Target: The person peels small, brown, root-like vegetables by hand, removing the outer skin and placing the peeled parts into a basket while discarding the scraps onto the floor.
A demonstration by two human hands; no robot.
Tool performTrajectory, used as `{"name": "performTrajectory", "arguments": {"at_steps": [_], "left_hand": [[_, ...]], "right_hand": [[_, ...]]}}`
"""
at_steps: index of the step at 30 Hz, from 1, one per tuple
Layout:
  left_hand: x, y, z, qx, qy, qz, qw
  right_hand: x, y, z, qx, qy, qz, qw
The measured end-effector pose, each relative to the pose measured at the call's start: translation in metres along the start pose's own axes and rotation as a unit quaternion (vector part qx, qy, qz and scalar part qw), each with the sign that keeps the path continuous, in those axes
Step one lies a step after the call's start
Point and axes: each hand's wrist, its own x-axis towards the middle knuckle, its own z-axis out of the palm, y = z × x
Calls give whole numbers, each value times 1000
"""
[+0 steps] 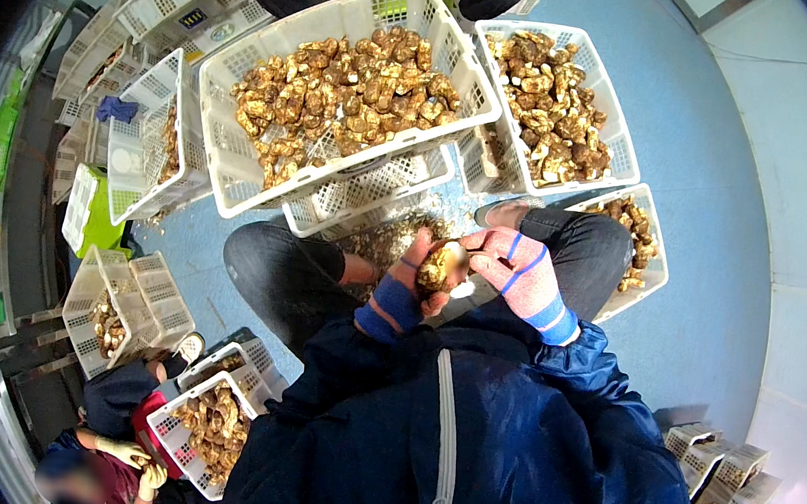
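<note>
My left hand (401,293), in a pink and blue knit glove, holds a mushroom (435,265) with a brown and yellowish, mottled surface above my lap. My right hand (518,270), gloved alike, reaches in from the other side. Its bent fingers and thumb come together at the mushroom's right side. Whether a small tool sits between those fingertips cannot be made out, as that spot is blurred. Beyond my knees, a large white plastic crate (244,198) bears a heap of similar mushrooms (348,86). It rests over another white crate (348,207).
Mushrooms fill a crate (626,158) at the upper right and another (660,283) by my right knee. Dark scraps (394,239) litter the blue floor (700,235) between my legs. A co-worker (112,473) sits at lower left near a mushroom crate (163,423); others sit beyond the large crate.
</note>
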Motion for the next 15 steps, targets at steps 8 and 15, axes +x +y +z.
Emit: {"name": "performTrajectory", "arguments": {"at_steps": [8, 15], "left_hand": [[0, 0, 13, 204, -14, 90, 975], [-5, 15, 5, 17, -71, -23, 997]], "right_hand": [[0, 24, -7, 238, 14, 165, 957], [-3, 19, -15, 107, 21, 26, 994]]}}
